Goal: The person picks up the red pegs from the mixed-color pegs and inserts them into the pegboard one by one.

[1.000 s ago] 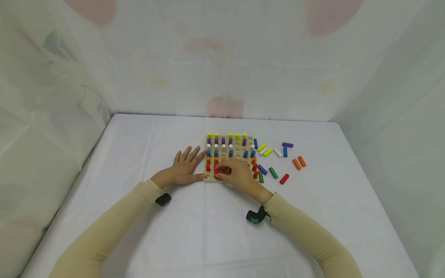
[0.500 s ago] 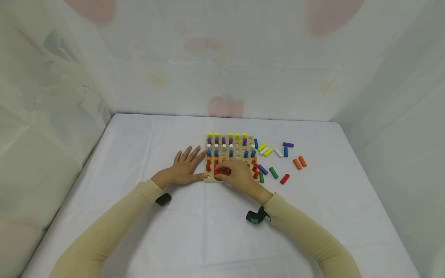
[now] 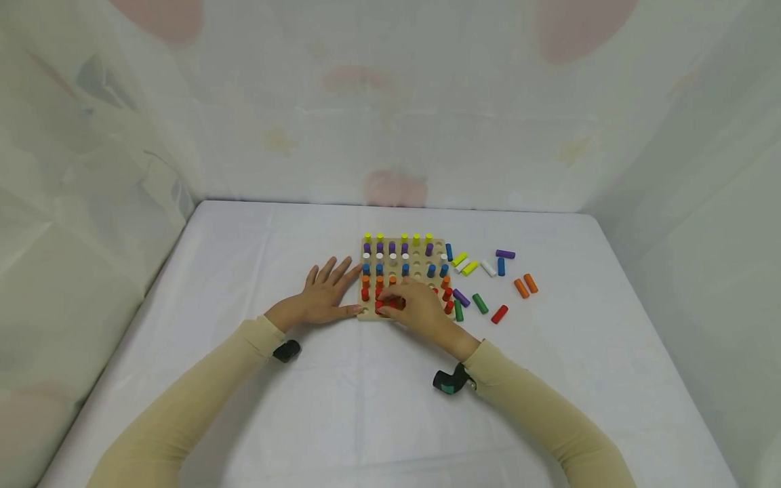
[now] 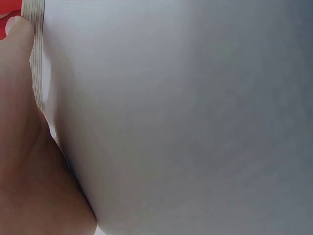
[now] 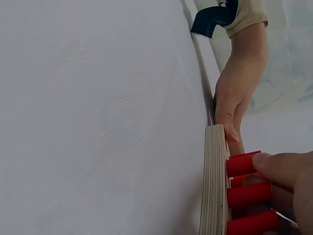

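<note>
A light wooden pegboard (image 3: 369,316) holds rows of coloured pegs, yellow at the back and red at the front. My left hand (image 3: 320,298) lies at its left side with fingers spread, the thumb over the front left corner beside a bare hole. Over the front rows, my right hand (image 3: 422,310) pinches a red peg (image 5: 238,166) that stands in the front row, second from the left. The right wrist view shows the thumb on the peg's top and two more red pegs (image 5: 250,194) alongside. Part of the board is hidden under the right hand.
Loose pegs lie right of the board: a red peg (image 3: 499,314), a green peg (image 3: 480,303), orange pegs (image 3: 521,288), a purple peg (image 3: 505,254), a white peg (image 3: 488,268) and others. White cloth covers the table (image 3: 317,420), and pale curtains hang around it.
</note>
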`<state>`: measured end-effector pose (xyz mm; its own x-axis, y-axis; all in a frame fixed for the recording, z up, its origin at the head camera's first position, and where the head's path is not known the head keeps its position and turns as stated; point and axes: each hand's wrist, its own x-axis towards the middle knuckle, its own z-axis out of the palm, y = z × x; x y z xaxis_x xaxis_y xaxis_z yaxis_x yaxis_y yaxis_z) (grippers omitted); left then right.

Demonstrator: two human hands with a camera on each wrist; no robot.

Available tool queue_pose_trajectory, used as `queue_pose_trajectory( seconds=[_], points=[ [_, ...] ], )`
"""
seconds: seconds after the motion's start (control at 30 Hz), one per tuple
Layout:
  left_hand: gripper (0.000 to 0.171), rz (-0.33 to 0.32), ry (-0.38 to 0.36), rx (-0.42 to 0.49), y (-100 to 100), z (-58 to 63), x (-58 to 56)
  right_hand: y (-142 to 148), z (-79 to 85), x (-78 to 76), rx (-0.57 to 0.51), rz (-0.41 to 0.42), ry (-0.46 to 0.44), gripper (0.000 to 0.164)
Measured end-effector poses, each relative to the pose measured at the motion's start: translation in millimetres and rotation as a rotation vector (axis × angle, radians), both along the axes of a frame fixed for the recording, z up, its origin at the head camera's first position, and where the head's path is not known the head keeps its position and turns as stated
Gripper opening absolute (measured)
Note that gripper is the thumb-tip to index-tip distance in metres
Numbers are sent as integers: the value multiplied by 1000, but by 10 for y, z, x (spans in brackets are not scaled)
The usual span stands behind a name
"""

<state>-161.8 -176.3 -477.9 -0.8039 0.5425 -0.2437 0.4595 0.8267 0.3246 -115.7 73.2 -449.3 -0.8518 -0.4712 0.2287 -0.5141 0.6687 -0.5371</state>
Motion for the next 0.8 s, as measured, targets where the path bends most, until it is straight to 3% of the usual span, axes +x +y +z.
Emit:
queue_pose_trajectory(
  seconds=[0.27,0.5,0.8],
  points=[
    [93,0,-5,-5,-9,-32,-17,47,12,-9,-51,2,-31,17],
    [92,12,-24,-18,1,-14,-15,101,51,-22,-74,14,-2,17],
    [93,4,-10,-11,-7,-20,-18,239,94,-19,-140,32,-52,18]
  ],
)
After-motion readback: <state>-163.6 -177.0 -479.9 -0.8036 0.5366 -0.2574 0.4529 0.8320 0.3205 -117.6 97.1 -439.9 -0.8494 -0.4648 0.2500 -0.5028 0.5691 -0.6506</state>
